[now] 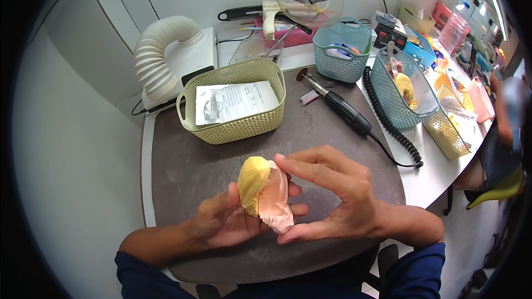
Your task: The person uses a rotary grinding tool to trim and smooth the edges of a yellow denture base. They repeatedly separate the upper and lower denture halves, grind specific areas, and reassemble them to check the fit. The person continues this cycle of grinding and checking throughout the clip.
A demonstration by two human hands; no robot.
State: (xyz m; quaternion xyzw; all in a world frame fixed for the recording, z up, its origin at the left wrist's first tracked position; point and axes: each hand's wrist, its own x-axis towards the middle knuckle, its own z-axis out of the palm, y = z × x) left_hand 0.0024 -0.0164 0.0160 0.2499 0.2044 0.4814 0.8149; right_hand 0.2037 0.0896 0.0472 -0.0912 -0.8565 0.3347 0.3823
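Observation:
Above the near part of the brown work mat, a dental model is held between my two hands. It has a yellow plaster part [253, 184] on the left and a pink denture-like part [275, 202] with a tooth-like ridge on the right; the two lie against each other. My left hand [219, 218] cradles it from the left and below, thumb on the yellow side and fingertips showing behind the pink part. My right hand [338, 199] grips the pink part between thumb at its lower end and index finger at its top. Where the parts meet is partly hidden.
Beyond my hands stands a green basket [238, 132] holding papers. A handpiece [346, 112] with a coiled cord lies on the mat [183, 188]. Blue baskets [343, 58] and a white ventilation hose [158, 50] stand farther back. Another person [499, 155] is at the right edge.

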